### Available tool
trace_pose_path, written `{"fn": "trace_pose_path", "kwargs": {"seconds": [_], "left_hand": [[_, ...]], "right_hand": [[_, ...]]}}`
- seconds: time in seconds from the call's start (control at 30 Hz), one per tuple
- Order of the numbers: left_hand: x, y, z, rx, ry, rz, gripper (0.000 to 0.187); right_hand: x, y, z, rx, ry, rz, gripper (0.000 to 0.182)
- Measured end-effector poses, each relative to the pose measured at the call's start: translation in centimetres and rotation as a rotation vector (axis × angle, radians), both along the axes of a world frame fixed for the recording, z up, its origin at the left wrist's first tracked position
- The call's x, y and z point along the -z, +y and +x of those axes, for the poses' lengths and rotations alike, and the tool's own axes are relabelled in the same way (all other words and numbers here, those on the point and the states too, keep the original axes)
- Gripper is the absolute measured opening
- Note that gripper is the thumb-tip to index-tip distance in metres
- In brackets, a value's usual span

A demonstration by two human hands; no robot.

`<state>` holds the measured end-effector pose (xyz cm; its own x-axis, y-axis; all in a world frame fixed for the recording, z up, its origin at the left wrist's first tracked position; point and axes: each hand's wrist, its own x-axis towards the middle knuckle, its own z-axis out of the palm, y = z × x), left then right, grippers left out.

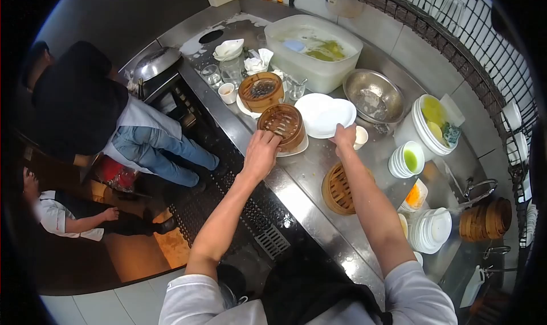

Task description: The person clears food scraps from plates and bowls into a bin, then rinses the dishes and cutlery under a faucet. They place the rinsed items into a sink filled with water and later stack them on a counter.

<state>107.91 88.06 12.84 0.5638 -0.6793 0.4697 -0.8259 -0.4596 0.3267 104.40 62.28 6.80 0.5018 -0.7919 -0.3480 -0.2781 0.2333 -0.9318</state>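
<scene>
My left hand grips the near rim of a round bamboo steamer basket, which sits on a white plate at the counter's edge. With my right hand I pinch the rim of a white oval dish. That dish overlaps another white dish. A second bamboo steamer stands just behind the first. Close to my right fingers is a small cream cup. Below my right forearm, partly covered by it, lies another bamboo steamer with a slatted face.
Behind stand a plastic tub of cloudy water and a steel bowl. Drinking glasses crowd the left. Stacked white bowls, a white bucket and a faucet are at right. One person stands across the aisle.
</scene>
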Motion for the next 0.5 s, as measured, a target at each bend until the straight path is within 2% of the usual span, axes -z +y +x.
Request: {"fn": "trace_pose_path", "kwargs": {"seconds": [0.17, 0.3, 0.4, 0.5], "left_hand": [[1.1, 0.9, -0.7, -0.051, 0.003, 0.041, 0.02], [1.3, 1.0, -0.4, -0.059, -0.021, 0.043, 0.022], [1.6, 0.9, -0.6, -0.067, 0.006, 0.035, 0.023], [1.4, 1.1, -1.3, -0.063, 0.036, 0.033, 0.022]], "right_hand": [[1.8, -0.4, 1.0, -0.094, -0.054, 0.279, 0.042], [4.1, -0.9, 1.6, -0.21, 0.042, 0.258, 0.039], [4.9, -0.7, 1.9, -0.171, 0.051, 0.322, 0.038], [6.7, -1.2, 3.4, -0.082, -0.119, 0.398, 0.037]]}}
